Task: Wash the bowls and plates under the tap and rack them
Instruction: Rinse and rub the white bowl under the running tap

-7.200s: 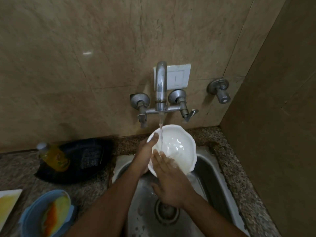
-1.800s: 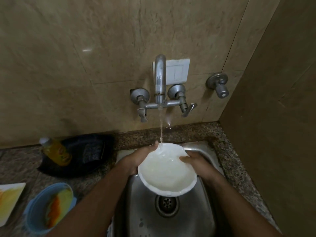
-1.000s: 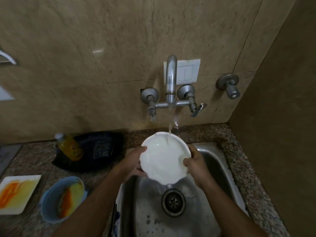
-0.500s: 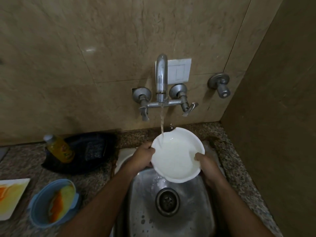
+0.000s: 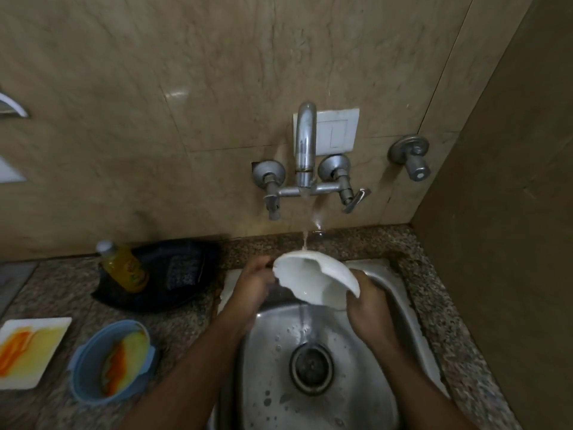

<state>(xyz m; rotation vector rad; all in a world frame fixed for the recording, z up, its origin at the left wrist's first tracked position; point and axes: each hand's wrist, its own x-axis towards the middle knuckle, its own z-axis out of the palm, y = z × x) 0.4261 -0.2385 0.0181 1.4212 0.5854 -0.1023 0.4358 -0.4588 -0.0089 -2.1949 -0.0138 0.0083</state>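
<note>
1. Both your forearms reach in over the sink [image 5: 384,293], and your left hand [image 5: 254,283] curls its fingers round the left rim of the white bowl [image 5: 313,280].
2. Your right hand [image 5: 367,308] wraps the bowl's lower right edge, thumb side up, gripping firmly.
3. The bowl sits between your two hands, tipped steeply so its hollow faces down and toward you, and water spills off its lower lip toward the drain [image 5: 311,367] just below your wrists.
4. The stream from the tap [image 5: 305,147] lands on the bowl's top edge, just beyond your fingertips.
5. Count it up: one white bowl in hand, one blue bowl [image 5: 108,361] smeared orange and yellow, one square white plate [image 5: 31,349] smeared the same.
6. Those two dirty pieces lie on the counter well out to the left of your left arm.
7. One yellow bottle [image 5: 124,265] rests against a dark pan [image 5: 173,274], just left of your left hand.
</note>
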